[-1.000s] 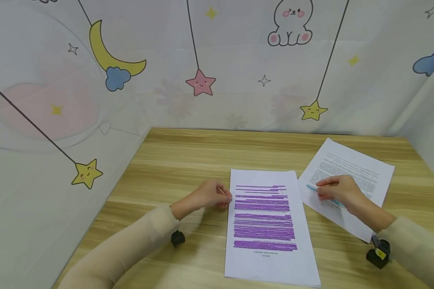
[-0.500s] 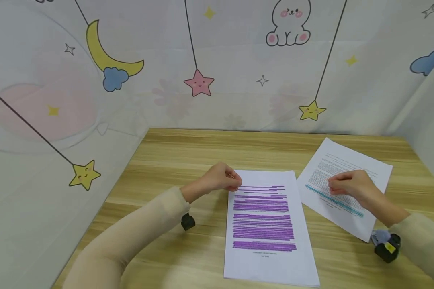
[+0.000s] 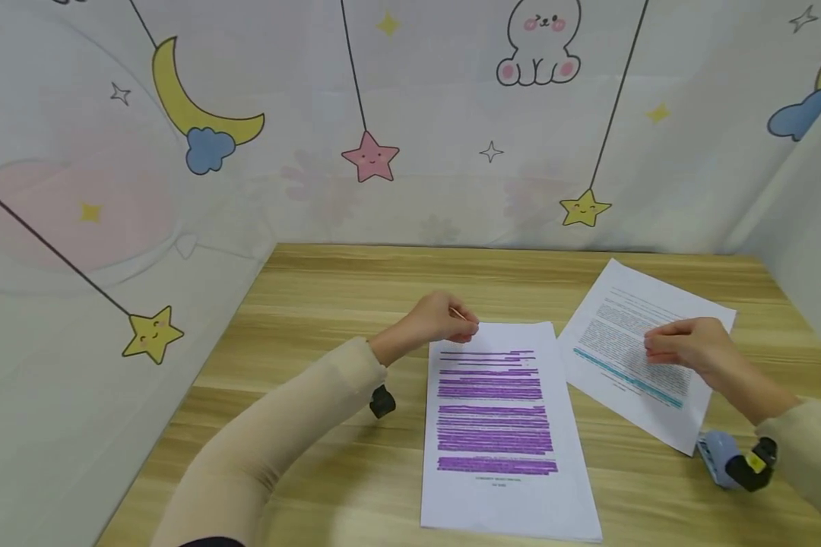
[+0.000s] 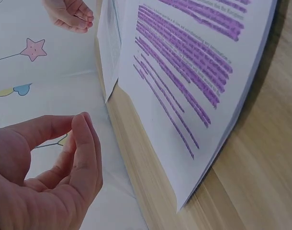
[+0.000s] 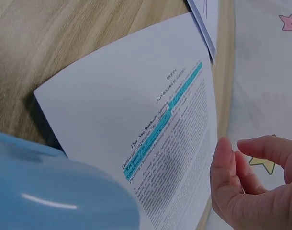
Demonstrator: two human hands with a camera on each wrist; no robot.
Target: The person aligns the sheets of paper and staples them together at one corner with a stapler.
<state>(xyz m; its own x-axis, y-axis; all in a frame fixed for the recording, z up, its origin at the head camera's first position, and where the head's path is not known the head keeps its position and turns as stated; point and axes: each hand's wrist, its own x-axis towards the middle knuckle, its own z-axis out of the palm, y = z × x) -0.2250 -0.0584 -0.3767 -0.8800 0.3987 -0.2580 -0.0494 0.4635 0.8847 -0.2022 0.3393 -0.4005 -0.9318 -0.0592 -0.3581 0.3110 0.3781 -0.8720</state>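
Note:
A paper stack (image 3: pixel 508 513) lies on the table, its printed lines marked purple. Over its far left corner hovers my left hand (image 3: pixel 438 317), thumb and fingertips loosely together. In the left wrist view nothing shows between the fingers of that left hand (image 4: pixel 64 167), and the stack (image 4: pixel 158 129) lies beside it. Above a second printed sheet (image 3: pixel 629 292), with a blue highlighted band, is my right hand (image 3: pixel 698 346). The right wrist view shows a gap between the right hand's (image 5: pixel 261 187) thumb and fingers, and the sheet (image 5: pixel 103 96) with its near corner raised.
A light-blue object like a stapler (image 3: pixel 720 456) lies near the sheet's right corner, partly hidden by the right wrist camera (image 3: pixel 755 467). The wooden table (image 3: pixel 356 281) ends at a white cloth backdrop (image 3: pixel 438 91) with cartoon prints.
My left hand has moved up and right from the stack's left edge to its far corner. My right hand has shifted right, uncovering the blue band and more of the light-blue object.

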